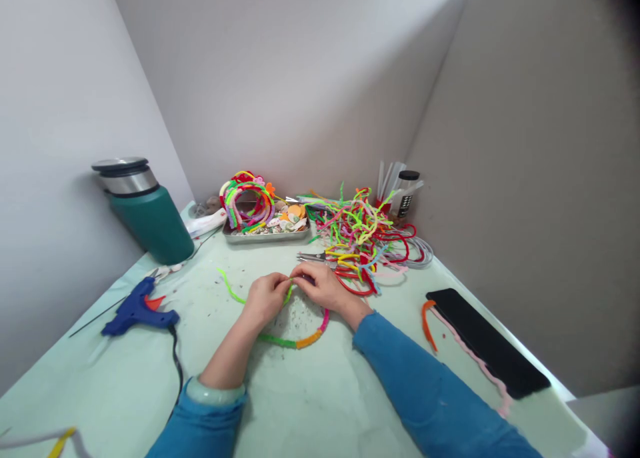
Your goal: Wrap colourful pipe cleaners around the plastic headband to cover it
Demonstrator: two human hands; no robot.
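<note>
Near the middle of the table, my left hand and my right hand meet fingertip to fingertip. My left hand is closed in a pinch on a lime-green pipe cleaner, whose free end curves out to the left. Thumb and fingers of my right hand are pinched at the same spot on it. Below the hands hangs or lies a curved hoop wrapped in coloured pipe cleaner, with green, orange and pink sections. My fingers cover its upper part. Small scissors lie just behind my right hand.
A blue glue gun with a cord and a green bottle stand left. Behind are a metal tray with finished hoops and a pile of pipe cleaners. A black flat object lies right.
</note>
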